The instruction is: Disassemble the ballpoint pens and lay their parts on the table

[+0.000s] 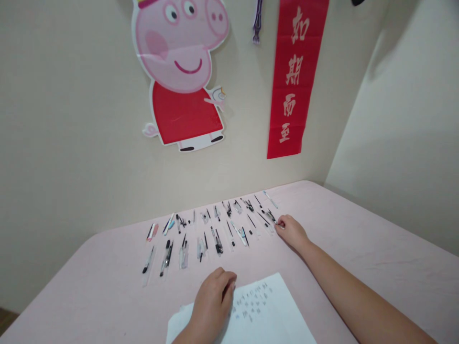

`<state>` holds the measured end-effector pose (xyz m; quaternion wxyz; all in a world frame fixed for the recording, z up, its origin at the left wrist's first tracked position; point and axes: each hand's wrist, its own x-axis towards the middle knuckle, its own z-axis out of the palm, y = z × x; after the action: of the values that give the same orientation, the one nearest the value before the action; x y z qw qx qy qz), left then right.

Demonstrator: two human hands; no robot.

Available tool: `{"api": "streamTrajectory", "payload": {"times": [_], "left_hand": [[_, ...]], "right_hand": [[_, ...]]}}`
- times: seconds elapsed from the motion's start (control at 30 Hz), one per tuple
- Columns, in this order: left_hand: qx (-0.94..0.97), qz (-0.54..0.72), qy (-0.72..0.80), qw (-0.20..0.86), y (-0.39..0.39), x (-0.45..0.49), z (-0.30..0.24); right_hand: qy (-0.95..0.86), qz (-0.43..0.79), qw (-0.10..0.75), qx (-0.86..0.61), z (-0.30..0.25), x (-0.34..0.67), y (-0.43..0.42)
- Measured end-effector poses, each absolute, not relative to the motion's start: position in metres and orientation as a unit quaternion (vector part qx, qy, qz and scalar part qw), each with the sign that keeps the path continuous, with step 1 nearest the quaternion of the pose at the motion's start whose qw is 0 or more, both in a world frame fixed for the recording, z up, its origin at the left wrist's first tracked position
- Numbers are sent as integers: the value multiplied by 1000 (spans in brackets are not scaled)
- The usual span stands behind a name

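My right hand (291, 231) is at the right end of the rows of pen parts, its thumb and fingers pinched together on a small pen part whose shape is mostly covered. Dark and silvery pen pieces (271, 216) lie right at its fingertips. My left hand (215, 301) rests on the left side of a white paper sheet (276, 317) with handwriting. Its fingers are curled in with the thumb against them; whatever may be inside is hidden. Beyond it lie taken-apart pens, among them a black and clear pen group (167, 258) and a clear barrel group (183, 252).
A pink-covered table (89, 286) bears several small groups of pen parts in rows, including a blue and white pen (270, 199) at the back. Behind stands a wall with a cartoon pig cutout (186, 114) and a red banner (292, 119).
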<state>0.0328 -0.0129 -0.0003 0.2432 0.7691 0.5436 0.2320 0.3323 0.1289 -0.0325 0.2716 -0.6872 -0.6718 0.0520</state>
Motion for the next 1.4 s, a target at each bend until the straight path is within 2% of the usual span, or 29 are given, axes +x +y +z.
{"api": "streamTrajectory", "payload": {"times": [0.2,0.4,0.57,0.67,0.77,0.87,1.1,1.27,1.4], "left_hand": [[770,233,543,241,-12,33,0],[767,242,542,245,-12,33,-2],[771,243,537,239,-14,34,0],[783,262,520,218,-15,34,-1],[799,291,499,168,-15,33,-4],[821,305,473,94,-16,31,-6],[858,281,425,-62,-19,31,-2],[861,283,416,-79,-16,34,-3],[856,291,422,-70,-14,35,-11]], "right_hand": [[-674,11,211,-708,-27,330,125],[-667,3,196,-719,-25,329,126],[-659,5,276,-700,-25,330,127],[-676,27,353,-646,-20,324,122],[-722,71,384,-571,-11,308,111],[-773,113,370,-503,-1,286,96],[-874,167,267,-371,15,241,58],[-897,197,229,-323,17,230,45],[-892,233,231,-309,15,228,44]]}}
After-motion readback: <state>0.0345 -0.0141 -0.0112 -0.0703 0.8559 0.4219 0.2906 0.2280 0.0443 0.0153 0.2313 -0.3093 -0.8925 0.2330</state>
